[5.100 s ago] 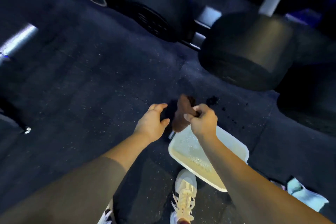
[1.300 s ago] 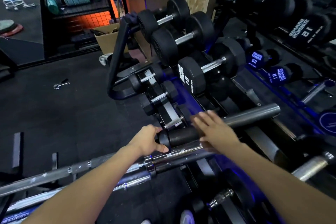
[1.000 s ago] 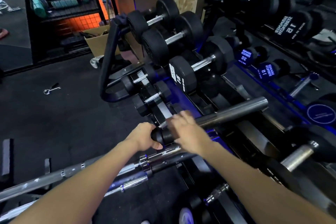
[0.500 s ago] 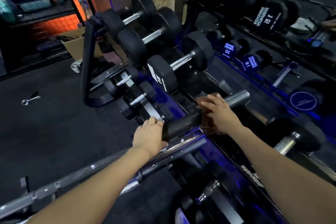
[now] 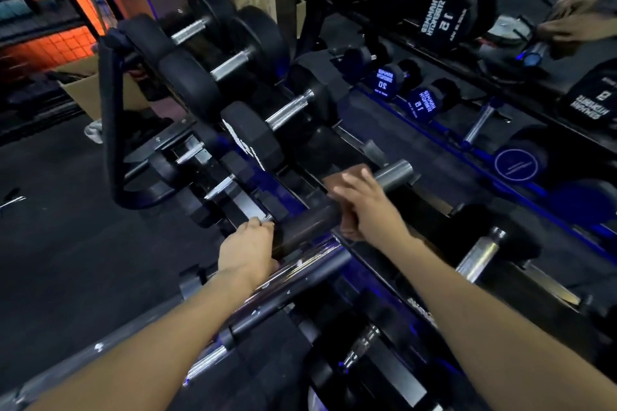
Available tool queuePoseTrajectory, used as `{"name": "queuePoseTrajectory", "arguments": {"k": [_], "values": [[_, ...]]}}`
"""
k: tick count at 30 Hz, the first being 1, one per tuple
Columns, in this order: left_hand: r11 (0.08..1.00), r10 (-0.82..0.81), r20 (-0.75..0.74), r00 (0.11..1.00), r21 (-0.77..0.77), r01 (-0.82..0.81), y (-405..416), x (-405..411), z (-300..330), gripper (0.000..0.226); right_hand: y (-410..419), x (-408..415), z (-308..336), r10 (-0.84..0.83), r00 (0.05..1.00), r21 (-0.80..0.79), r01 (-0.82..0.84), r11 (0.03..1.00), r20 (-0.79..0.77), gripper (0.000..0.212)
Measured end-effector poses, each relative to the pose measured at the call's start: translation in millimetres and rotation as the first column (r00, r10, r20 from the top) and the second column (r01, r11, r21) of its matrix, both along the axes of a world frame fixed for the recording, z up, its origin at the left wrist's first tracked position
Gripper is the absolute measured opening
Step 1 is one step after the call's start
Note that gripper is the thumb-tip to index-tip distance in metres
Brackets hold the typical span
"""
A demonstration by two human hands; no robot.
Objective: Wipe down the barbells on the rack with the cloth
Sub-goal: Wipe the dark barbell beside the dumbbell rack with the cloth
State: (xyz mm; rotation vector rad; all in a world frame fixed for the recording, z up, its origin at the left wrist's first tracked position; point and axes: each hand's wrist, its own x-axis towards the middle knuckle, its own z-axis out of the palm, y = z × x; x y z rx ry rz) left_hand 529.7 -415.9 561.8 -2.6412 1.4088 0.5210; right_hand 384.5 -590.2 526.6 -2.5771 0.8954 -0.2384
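A thick barbell sleeve (image 5: 394,173) lies across the dumbbell rack, its grey end pointing right and its dark part (image 5: 307,223) running toward me. My right hand (image 5: 367,207) is wrapped over the sleeve with a brown cloth (image 5: 335,182) pressed around it. My left hand (image 5: 248,248) grips the sleeve's near end at the collar. Two more chrome barbells (image 5: 300,269) lie just below, running down to the left.
Black dumbbells (image 5: 240,60) fill the rack's upper tier behind the bar. A mirror on the right shows reflected dumbbells (image 5: 444,13). A curved black rack frame (image 5: 110,103) stands left. Dark rubber floor (image 5: 60,227) lies left, with a cardboard box (image 5: 86,90) behind.
Earlier I took the cloth from a tray on the floor. Over the last second my right hand slid the cloth along the sleeve to the right, and the view moved closer.
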Motion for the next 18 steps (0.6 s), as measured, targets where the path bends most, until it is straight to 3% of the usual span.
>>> {"name": "queuePoseTrajectory", "arguments": {"k": [7,10,14,18], "values": [[0.999,-0.011,0.032,0.999,0.034,0.010,-13,-6,-1,0.046,-57,-18,15,-0.360,0.933,0.030,0.361,0.932,-0.027,0.062],[0.999,-0.010,0.037,0.999,0.046,0.008,-13,-5,1,0.045,-1,-7,8,-0.259,0.964,-0.025,0.261,0.965,0.061,0.065],[0.998,-0.005,0.002,1.000,0.057,0.004,-8,1,4,0.052,54,0,-1,-0.004,0.996,-0.073,-0.002,0.997,-0.088,0.078],[0.999,0.001,-0.057,0.998,0.055,0.002,-4,9,2,0.066,5,-20,-2,-0.086,0.996,-0.014,0.087,0.996,0.031,0.070]]}}
